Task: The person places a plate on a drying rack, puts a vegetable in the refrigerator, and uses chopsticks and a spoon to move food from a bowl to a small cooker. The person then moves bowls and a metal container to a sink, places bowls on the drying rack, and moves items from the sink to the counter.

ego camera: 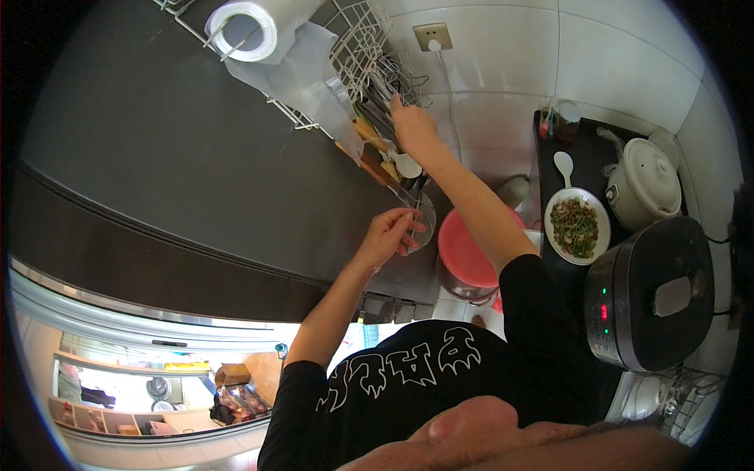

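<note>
My right hand (415,126) reaches into a white wire rack (359,44) among slim metal utensils (383,85); whether its fingers grip one is unclear. Beside it, wooden- and yellow-handled utensils (365,130) and a white spoon or ladle (407,166) lie close together. Lower down, my left hand (392,232) has bent fingers at a clear round dish or lid (425,221); the picture does not settle whether it grips this. A roll of clear plastic bags (244,32) lies on the rack, its loose end hanging over the utensils.
A dark cabinet or fridge surface (177,147) spans the left. A pink basin (471,247) rests on a metal pot. At right, a black counter holds a plate of chopped food (577,226), a white spoon (564,165), a small white cooker (648,176) and a rice cooker (665,294).
</note>
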Demonstrator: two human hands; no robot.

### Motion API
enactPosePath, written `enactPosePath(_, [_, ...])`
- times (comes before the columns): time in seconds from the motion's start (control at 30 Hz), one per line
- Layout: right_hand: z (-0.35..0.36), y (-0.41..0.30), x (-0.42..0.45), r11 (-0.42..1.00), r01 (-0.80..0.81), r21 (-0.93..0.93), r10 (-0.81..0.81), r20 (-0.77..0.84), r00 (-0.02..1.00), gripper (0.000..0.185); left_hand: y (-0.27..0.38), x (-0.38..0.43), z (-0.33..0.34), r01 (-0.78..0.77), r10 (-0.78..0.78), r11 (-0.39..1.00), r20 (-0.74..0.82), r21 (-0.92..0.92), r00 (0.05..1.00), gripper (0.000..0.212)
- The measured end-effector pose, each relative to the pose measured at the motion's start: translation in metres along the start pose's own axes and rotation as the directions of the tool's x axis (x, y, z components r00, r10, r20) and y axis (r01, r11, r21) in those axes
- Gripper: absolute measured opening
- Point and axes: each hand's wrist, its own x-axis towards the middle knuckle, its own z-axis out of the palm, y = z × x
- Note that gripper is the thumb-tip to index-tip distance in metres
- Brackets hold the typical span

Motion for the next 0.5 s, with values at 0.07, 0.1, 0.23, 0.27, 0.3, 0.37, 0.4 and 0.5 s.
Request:
enactPosePath(0.07, [0.0,-0.002,0.002,0.999,0.013,-0.035,-0.014,-0.02,1.0,0.054,0.001,-0.001,-0.001,0.026,-0.026,1.0,0.001,0.002,1.0,0.035])
enactPosePath(0.1, [-0.001,-0.003,0.002,0.999,0.017,-0.046,-0.018,-0.018,1.0,0.053,0.001,-0.002,-0.001,0.025,-0.025,1.0,0.001,0.002,1.0,0.035])
enactPosePath(0.23, [-0.008,-0.01,0.009,0.999,0.014,-0.051,-0.01,0.078,0.997,0.046,0.002,-0.003,0.0,0.015,-0.015,1.0,0.008,0.015,1.0,0.036])
enactPosePath(0.27, [-0.006,-0.012,0.011,0.999,0.013,-0.05,-0.009,0.08,0.997,0.046,0.002,-0.003,0.001,0.018,-0.018,0.999,0.006,0.028,1.0,0.036])
enactPosePath(0.3, [-0.006,-0.014,0.014,0.999,-0.014,-0.038,0.016,0.067,0.998,0.044,0.002,-0.003,0.0,0.017,-0.017,0.999,0.007,0.03,1.0,0.036])
enactPosePath(0.37, [-0.006,-0.015,0.015,0.999,-0.041,-0.025,0.042,0.053,0.998,0.042,0.002,-0.002,-0.001,0.027,-0.028,1.0,0.021,0.011,0.999,0.036])
enactPosePath(0.4, [-0.009,-0.019,0.012,0.998,-0.062,-0.013,0.063,0.064,0.996,0.039,0.002,-0.002,-0.001,0.026,-0.026,1.0,0.019,0.009,0.999,0.036])
enactPosePath(0.5, [-0.005,-0.017,0.013,0.995,-0.096,0.002,0.096,0.072,0.993,0.035,0.004,-0.003,0.001,0.039,-0.04,0.998,0.023,0.042,0.999,0.037])
